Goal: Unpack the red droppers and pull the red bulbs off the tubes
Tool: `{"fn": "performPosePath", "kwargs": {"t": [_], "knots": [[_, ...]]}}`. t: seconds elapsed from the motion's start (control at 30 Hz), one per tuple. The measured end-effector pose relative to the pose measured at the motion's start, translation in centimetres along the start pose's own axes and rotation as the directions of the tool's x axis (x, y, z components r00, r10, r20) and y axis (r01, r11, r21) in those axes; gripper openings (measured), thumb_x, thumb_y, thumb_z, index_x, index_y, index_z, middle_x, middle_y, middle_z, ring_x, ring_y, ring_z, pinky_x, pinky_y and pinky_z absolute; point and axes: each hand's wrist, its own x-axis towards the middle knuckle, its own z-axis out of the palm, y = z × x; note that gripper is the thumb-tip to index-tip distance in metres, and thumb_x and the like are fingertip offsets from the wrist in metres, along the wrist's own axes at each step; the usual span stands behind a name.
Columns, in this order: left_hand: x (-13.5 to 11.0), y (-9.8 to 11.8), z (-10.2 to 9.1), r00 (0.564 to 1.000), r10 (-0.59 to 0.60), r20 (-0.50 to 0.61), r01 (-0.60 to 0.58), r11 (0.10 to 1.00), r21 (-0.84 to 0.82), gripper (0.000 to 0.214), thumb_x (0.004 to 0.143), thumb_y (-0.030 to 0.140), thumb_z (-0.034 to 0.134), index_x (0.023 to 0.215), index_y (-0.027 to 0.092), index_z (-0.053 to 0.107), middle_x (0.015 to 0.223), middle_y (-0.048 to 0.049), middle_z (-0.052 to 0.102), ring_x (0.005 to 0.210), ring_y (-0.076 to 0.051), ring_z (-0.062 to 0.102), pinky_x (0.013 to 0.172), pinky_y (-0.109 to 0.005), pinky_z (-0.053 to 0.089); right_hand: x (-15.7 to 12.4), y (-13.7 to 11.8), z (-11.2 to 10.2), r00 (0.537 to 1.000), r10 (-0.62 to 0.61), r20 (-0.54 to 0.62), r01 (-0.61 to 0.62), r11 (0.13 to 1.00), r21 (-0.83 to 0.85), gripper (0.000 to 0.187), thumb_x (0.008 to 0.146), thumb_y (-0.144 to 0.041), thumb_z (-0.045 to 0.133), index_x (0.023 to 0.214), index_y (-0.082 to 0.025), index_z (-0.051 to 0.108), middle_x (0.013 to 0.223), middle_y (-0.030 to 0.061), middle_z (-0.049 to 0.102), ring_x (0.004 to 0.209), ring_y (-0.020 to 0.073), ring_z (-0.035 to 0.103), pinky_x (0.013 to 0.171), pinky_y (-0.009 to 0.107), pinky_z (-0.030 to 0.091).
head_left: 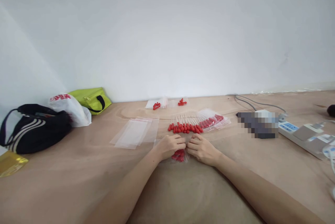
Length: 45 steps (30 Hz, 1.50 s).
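Observation:
My left hand (170, 146) and my right hand (204, 149) meet near the middle of the table, fingers bent together at the upper part of a clear plastic bag (179, 155). Red-tipped pieces show inside it, pointing toward me; the fingers hide its upper part. Just beyond my hands lies a fanned row of thin pale sticks with red bulb-shaped ends (184, 127). To its right, clear bags filled with similar red-ended sticks (212, 121) overlap in a pile. Flat clear zip bags (134, 131) lie to the left of my hands.
Small red pieces (156, 105) lie on bags by the wall, and another little heap (182, 102) is beside them. A black bag (39, 126), white plastic bag (69, 109) and lime-green bag (90, 99) stand left. A power strip (289, 127) with cables is right, near a blurred dark object (258, 125).

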Motion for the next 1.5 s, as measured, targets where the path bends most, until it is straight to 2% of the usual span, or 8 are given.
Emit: {"fn": "performPosePath", "kwargs": {"t": [0.27, 0.4, 0.5, 0.6, 0.93, 1.27, 1.4, 1.5], "knots": [[-1.3, -1.5, -1.6, 0.992, -0.125, 0.001, 0.125, 0.986, -0.109, 0.029, 0.089, 0.01, 0.028, 0.097, 0.017, 0.055, 0.105, -0.0049, 0.059, 0.09, -0.013, 0.057, 0.077, -0.023, 0.045, -1.0, 0.7, -0.3, 0.992, 0.064, 0.112, -0.075, 0.992, 0.102, 0.023, 0.083, -0.011, 0.039, 0.069, -0.017, 0.056, 0.073, 0.0022, 0.056, 0.072, 0.0141, 0.042, 0.072, 0.031, 0.03], [-2.1, -0.4, -1.9, 0.974, -0.225, 0.003, 0.219, 0.945, -0.243, 0.028, 0.09, 0.015, 0.028, 0.099, 0.018, 0.054, 0.105, -0.0048, 0.059, 0.094, -0.014, 0.056, 0.082, -0.025, 0.044, -1.1, 0.4, -0.7, 0.976, 0.149, 0.159, -0.182, 0.96, 0.215, 0.018, 0.08, -0.013, 0.043, 0.076, -0.017, 0.06, 0.077, 0.0038, 0.057, 0.074, 0.0153, 0.044, 0.07, 0.031, 0.031], [-3.0, 1.6, -1.9, 0.919, -0.394, -0.008, 0.363, 0.854, -0.373, 0.025, 0.087, 0.027, 0.04, 0.11, 0.018, 0.048, 0.109, -0.0064, 0.057, 0.103, -0.017, 0.052, 0.089, -0.03, 0.042, -1.1, 0.0, -0.7, 0.922, 0.331, 0.201, -0.384, 0.852, 0.357, 0.018, 0.079, -0.017, 0.046, 0.083, -0.02, 0.063, 0.076, 0.003, 0.057, 0.073, 0.0151, 0.045, 0.07, 0.031, 0.033], [-4.1, 3.3, -1.9, 0.861, -0.506, 0.056, 0.481, 0.774, -0.412, 0.049, 0.081, 0.034, 0.05, 0.124, 0.019, 0.034, 0.126, -0.0088, 0.046, 0.118, -0.023, 0.039, 0.097, -0.039, 0.036, -1.0, -0.2, -0.4, 0.842, 0.476, 0.252, -0.536, 0.698, 0.475, 0.017, 0.08, -0.022, 0.047, 0.08, -0.021, 0.064, 0.069, 0.0014, 0.056, 0.069, 0.0134, 0.047, 0.069, 0.03, 0.035], [-4.4, 3.1, -1.4, 0.79, -0.597, 0.139, 0.587, 0.67, -0.455, 0.051, 0.08, 0.031, 0.049, 0.128, 0.022, 0.032, 0.126, -0.0066, 0.047, 0.113, -0.021, 0.045, 0.095, -0.037, 0.038, -0.3, -0.4, 0.1, 0.751, 0.547, 0.37, -0.62, 0.391, 0.681, 0.026, 0.064, -0.036, 0.068, 0.084, -0.019, 0.062, 0.068, -0.0006, 0.054, 0.064, 0.0117, 0.048, 0.058, 0.023, 0.037], [-4.4, 2.7, -1.0, 0.802, -0.592, 0.077, 0.546, 0.676, -0.494, 0.041, 0.082, 0.028, 0.048, 0.121, 0.023, 0.039, 0.119, -0.0049, 0.054, 0.106, -0.019, 0.051, 0.09, -0.035, 0.041, 1.0, -1.7, 0.2, 0.761, 0.602, 0.241, -0.607, 0.531, 0.592, 0.023, 0.062, -0.026, 0.067, 0.08, -0.018, 0.054, 0.071, -0.0002, 0.055, 0.064, 0.0118, 0.047, 0.058, 0.023, 0.036], [-4.4, 2.6, -1.1, 0.806, -0.585, 0.086, 0.543, 0.675, -0.5, 0.04, 0.082, 0.027, 0.048, 0.121, 0.023, 0.04, 0.118, -0.0046, 0.054, 0.106, -0.019, 0.051, 0.09, -0.034, 0.041, 1.0, -1.8, 0.3, 0.792, 0.551, 0.265, -0.605, 0.644, 0.468, 0.015, 0.064, -0.025, 0.063, 0.072, -0.019, 0.052, 0.069, -0.0009, 0.056, 0.07, 0.0144, 0.048, 0.065, 0.026, 0.035], [-4.5, 2.6, -1.3, 0.794, -0.596, 0.115, 0.565, 0.657, -0.499, 0.039, 0.08, 0.026, 0.05, 0.119, 0.023, 0.043, 0.117, -0.004, 0.055, 0.105, -0.018, 0.052, 0.089, -0.034, 0.042, 0.9, -1.6, 0.0, 0.79, 0.541, 0.288, -0.611, 0.659, 0.438, 0.012, 0.062, -0.019, 0.059, 0.065, -0.019, 0.048, 0.066, -0.0014, 0.055, 0.07, 0.0142, 0.047, 0.067, 0.027, 0.034]]}}
